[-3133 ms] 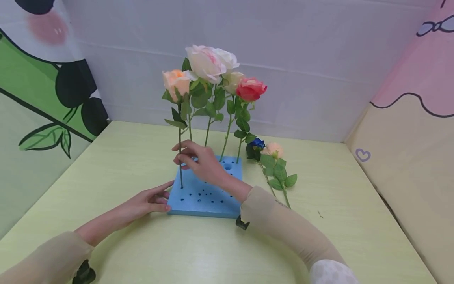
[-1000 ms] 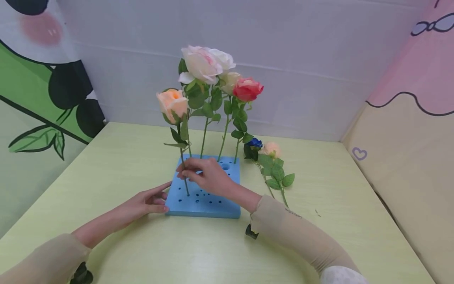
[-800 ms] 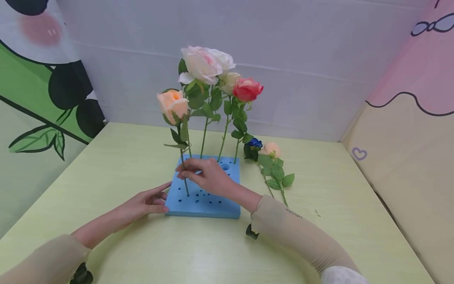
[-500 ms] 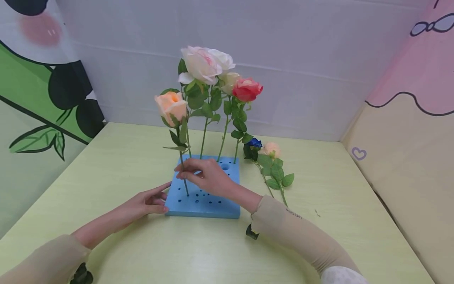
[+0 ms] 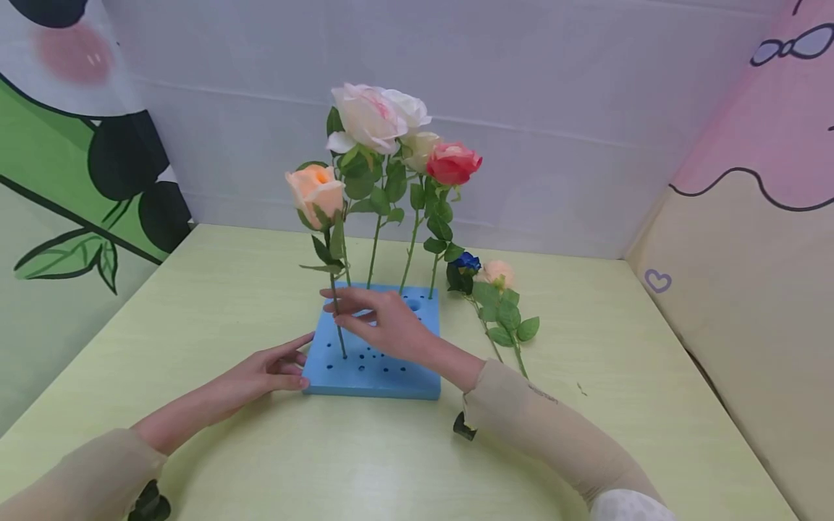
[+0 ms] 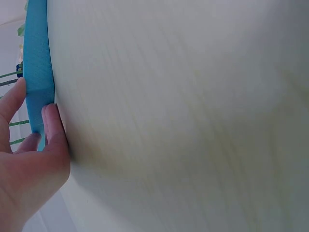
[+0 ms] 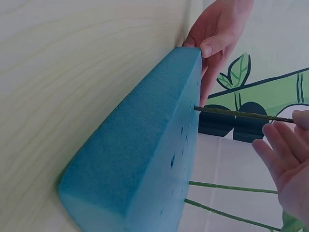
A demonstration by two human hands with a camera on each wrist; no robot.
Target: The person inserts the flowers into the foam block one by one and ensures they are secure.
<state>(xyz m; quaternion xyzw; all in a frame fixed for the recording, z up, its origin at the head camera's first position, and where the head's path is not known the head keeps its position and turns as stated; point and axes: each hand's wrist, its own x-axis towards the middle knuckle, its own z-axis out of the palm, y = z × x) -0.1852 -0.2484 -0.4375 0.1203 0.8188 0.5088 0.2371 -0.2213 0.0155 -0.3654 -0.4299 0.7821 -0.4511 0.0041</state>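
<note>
My right hand (image 5: 384,322) pinches the dark stem of a peach rose (image 5: 316,195) between thumb and fingers. The stem's lower end stands in a hole of a blue foam block (image 5: 371,387), leaning slightly left. In the right wrist view the stem (image 7: 241,114) runs from the block to my right fingertips (image 7: 300,118). My left hand (image 5: 270,373) rests against the block's left side, thumb at the front corner. The left wrist view shows the left hand (image 6: 34,169) with fingers fairly straight on the block's side (image 6: 39,58). The right hand hides part of the block's top.
Along the block's back edge stand a large pale pink rose (image 5: 368,119), a white rose (image 5: 409,108), a cream rose (image 5: 421,150) and a red rose (image 5: 454,163). On the table (image 5: 586,434), right of the block, lie a blue rose (image 5: 467,262) and a light peach rose (image 5: 498,275).
Since the earliest frame, the peach rose has come lower and its stem foot has shifted to a nearer hole. My right hand moved down with it. Over the last second hardly anything moved.
</note>
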